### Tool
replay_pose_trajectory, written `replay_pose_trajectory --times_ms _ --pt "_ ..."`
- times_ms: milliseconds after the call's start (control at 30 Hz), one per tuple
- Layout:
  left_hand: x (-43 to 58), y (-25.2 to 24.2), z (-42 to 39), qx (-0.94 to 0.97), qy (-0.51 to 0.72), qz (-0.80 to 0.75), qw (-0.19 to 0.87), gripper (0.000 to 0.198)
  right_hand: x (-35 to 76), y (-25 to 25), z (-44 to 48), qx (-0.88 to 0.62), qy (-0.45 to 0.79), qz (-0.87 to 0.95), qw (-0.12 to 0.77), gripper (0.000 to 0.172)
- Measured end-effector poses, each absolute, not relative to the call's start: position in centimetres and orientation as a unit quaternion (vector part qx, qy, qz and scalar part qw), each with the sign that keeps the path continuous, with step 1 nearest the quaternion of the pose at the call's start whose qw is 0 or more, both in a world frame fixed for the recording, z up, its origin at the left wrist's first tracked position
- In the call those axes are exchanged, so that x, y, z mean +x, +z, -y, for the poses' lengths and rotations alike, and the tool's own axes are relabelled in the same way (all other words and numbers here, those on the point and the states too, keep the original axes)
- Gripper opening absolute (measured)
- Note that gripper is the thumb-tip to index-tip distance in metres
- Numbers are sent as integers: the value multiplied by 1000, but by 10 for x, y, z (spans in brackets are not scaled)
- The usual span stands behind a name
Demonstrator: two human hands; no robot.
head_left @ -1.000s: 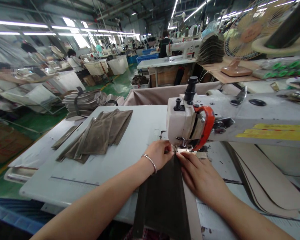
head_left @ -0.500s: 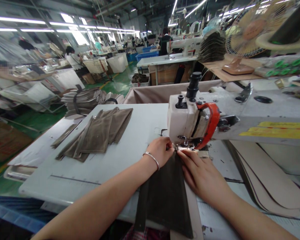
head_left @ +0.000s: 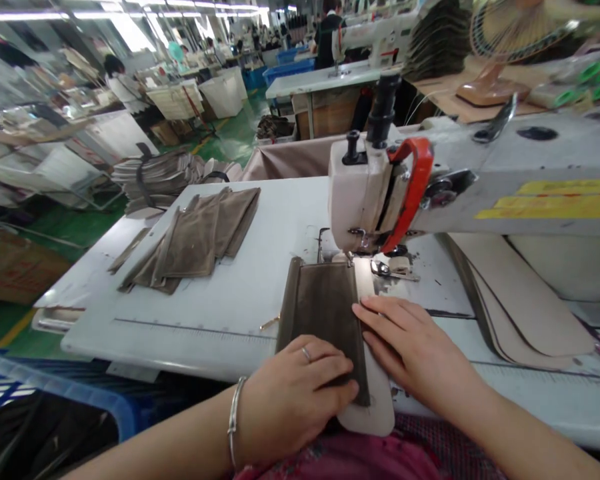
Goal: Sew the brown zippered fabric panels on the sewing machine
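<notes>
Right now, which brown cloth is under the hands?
The brown cloth before the sewing machine; left hand and right hand press it. The pile lies untouched.

Illumination is bright and even, supplied by overhead fluorescent strips [head_left: 30, 15] that clip to white. Shadows are soft — the deepest lies beneath the sewing machine head [head_left: 360, 200] — and the dark fabric panel [head_left: 325, 300] is in sharp focus. Wide-angle distortion bends lines near the edges; the fan [head_left: 520, 27] and far background are blurred.

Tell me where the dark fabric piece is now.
Head view: the dark fabric piece lies at centre, far end at the sewing machine head, near end under the left hand.
</notes>
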State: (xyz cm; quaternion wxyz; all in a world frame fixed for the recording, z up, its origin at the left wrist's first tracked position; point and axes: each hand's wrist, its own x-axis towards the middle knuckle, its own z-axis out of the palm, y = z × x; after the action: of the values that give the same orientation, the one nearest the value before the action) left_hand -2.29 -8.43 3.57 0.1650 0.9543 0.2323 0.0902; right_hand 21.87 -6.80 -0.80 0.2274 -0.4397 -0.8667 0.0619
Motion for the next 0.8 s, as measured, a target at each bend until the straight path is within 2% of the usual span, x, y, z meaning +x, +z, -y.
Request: replay_pose_trajectory --times_ms 367,633,700,800 --pt "-24 17 96 970 127 -201 49 25 218 -9 75 -441 67 866 227 36" --pt "-26 31 88 977 111 -169 59 26 217 -11 76 -443 63 866 223 36" --pt "-21 37 73 972 109 -192 79 27 217 -11 77 -442 60 866 227 37" --pt "-9 38 40 956 116 -264 47 31 217 -10 77 -441 61 867 222 37"
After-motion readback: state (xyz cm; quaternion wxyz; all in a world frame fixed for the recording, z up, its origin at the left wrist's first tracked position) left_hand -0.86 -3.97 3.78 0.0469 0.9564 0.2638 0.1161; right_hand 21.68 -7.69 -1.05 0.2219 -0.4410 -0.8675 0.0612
